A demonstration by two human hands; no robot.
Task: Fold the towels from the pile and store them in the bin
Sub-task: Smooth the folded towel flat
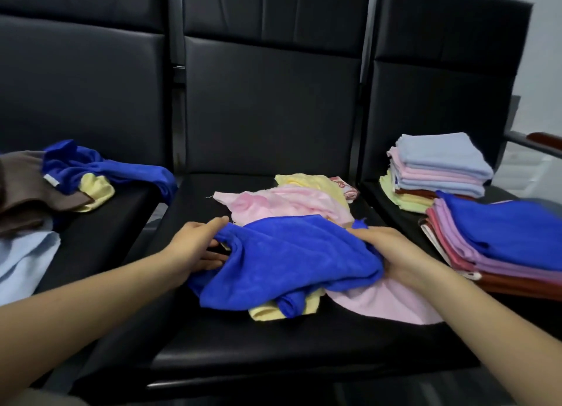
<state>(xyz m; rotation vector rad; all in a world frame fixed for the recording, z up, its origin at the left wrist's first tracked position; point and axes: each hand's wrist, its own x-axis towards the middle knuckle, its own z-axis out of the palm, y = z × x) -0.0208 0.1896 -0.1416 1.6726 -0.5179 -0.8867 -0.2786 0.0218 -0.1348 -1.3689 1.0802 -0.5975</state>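
A crumpled blue towel (286, 259) lies on the middle black seat (243, 345), on top of a yellow towel (267, 313) and a pale pink towel (392, 302). My left hand (194, 247) grips its left edge, thumb above and fingers underneath. My right hand (386, 250) grips its right edge, fingers curled into the cloth. Behind the blue towel lie a pink towel (282, 203) and another yellow towel (310, 182). No bin is in view.
The left seat holds loose towels: blue (100, 168), brown (27, 190), yellow (94, 190), light blue (21, 262). The right seat carries two folded stacks, one topped light blue (441, 159), one topped blue (511, 232). Seat backs rise behind. An armrest (541, 139) is far right.
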